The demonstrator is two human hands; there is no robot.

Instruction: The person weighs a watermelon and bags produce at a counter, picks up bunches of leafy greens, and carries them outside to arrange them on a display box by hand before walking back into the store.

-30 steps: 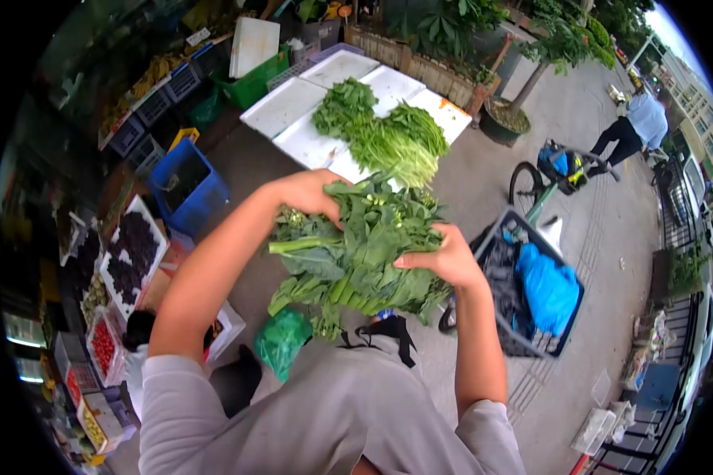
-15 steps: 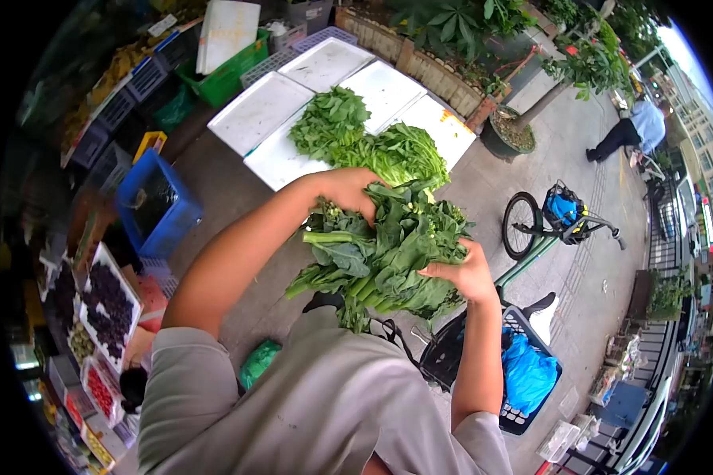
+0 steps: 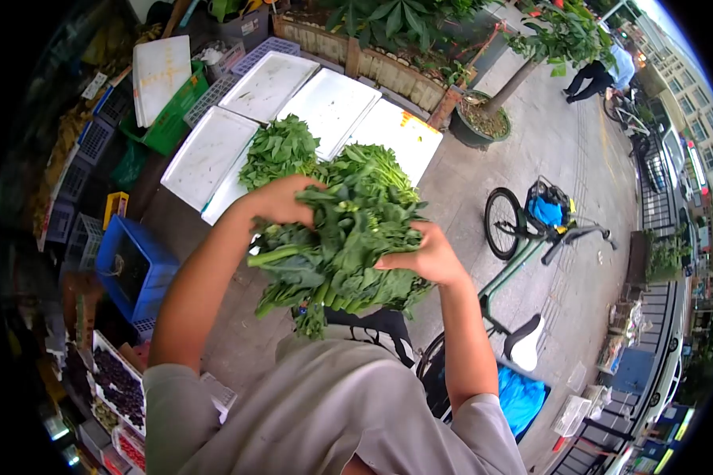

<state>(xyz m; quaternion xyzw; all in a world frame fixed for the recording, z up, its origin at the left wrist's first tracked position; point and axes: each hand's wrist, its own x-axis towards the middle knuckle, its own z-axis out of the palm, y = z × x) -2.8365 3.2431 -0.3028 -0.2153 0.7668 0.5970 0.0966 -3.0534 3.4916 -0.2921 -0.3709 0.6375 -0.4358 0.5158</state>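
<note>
- Held item: a thick bundle of leafy greens [image 3: 348, 257] is held before the grey shirt [image 3: 325, 396]. Pale cut stems project at its left and lower edges. It overlaps the near edge of the white trays in view; contact with them cannot be determined.
- Left hand [image 3: 289, 202]: curled over the upper left of the bundle, fingers bent into the leaves (fingertips are hidden).
- Right hand [image 3: 426, 257]: clasps the right side, with the thumb laid across the leaves and the other fingers at the outer edge. The two hands are apart, with the bundle between them.
- Work surface: white trays [image 3: 207, 154] lie side by side. A leafy bunch [image 3: 281, 150] and a paler-stemmed bunch [image 3: 376, 168] rest on them, beyond the hands.
- Markings: the right-hand tray bears orange-yellow marks along its far edge (illegible). A white foam panel [image 3: 160, 75], leaning in the green crate [image 3: 170, 119], carries faint yellowish print, also unreadable. A small white tag [image 3: 95, 85] stands at the left stall; its writing is too small to read.
- Left side: a blue bin [image 3: 157, 273] sits near a yellow basket [image 3: 115, 207].
- Right side: a green-framed bicycle [image 3: 505, 275] has a white saddle [image 3: 525, 344], with a blue bag [image 3: 521, 396] near it.
</note>
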